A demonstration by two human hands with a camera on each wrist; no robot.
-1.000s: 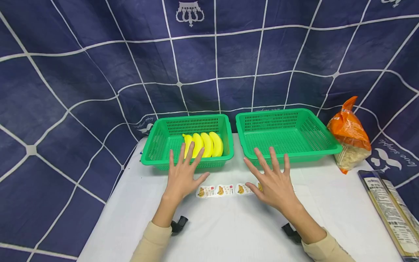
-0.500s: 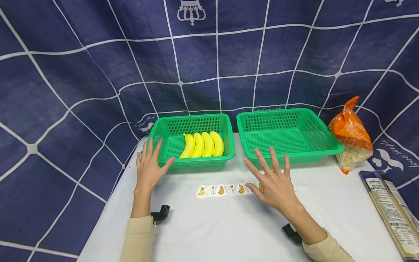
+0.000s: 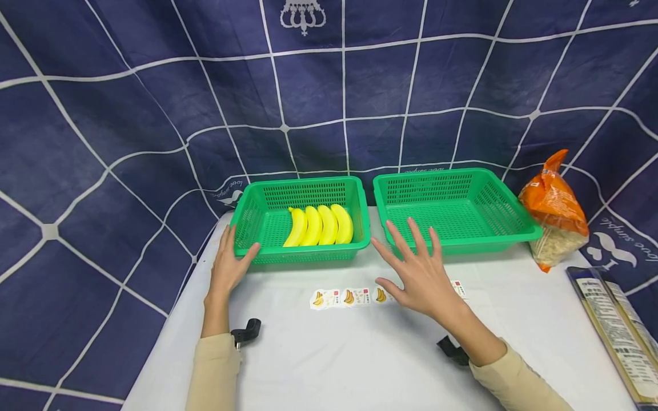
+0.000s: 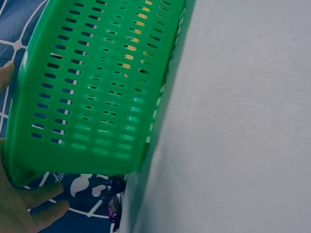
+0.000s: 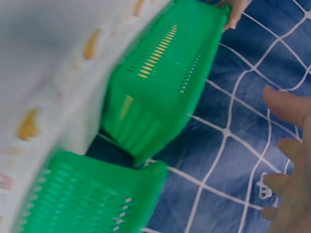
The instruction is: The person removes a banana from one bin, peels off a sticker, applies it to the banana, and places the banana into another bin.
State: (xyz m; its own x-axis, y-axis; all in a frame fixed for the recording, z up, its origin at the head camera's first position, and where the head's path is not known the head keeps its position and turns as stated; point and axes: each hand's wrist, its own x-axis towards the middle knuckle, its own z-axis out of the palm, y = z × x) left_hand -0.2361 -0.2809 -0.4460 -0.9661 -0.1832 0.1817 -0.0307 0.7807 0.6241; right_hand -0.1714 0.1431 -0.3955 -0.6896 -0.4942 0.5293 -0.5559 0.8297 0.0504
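My left hand [image 3: 225,268] is at the front left corner of the left green basket [image 3: 269,225], fingers extended along its outer side and thumb by the front rim. In the left wrist view, the left hand's fingers spread around the basket corner. Several yellow bananas [image 3: 313,226] lie side by side in that basket, toward its right. My right hand [image 3: 420,277], fingers spread and holding nothing, hovers in front of the right green basket [image 3: 437,217], which has nothing in it. Part of a strip of banana stickers [image 3: 354,296] is hidden beneath this hand.
At the right stands an orange-topped bag [image 3: 555,214] with pale contents. Long flat packages [image 3: 612,331] lie along the right edge of the white table [image 3: 339,359]. A blue curtain [image 3: 313,91] with white lines hangs behind and to the sides.
My left hand has moved left, from in front of the bananas to the left basket's front left corner. My right hand has shifted slightly left and away from me.
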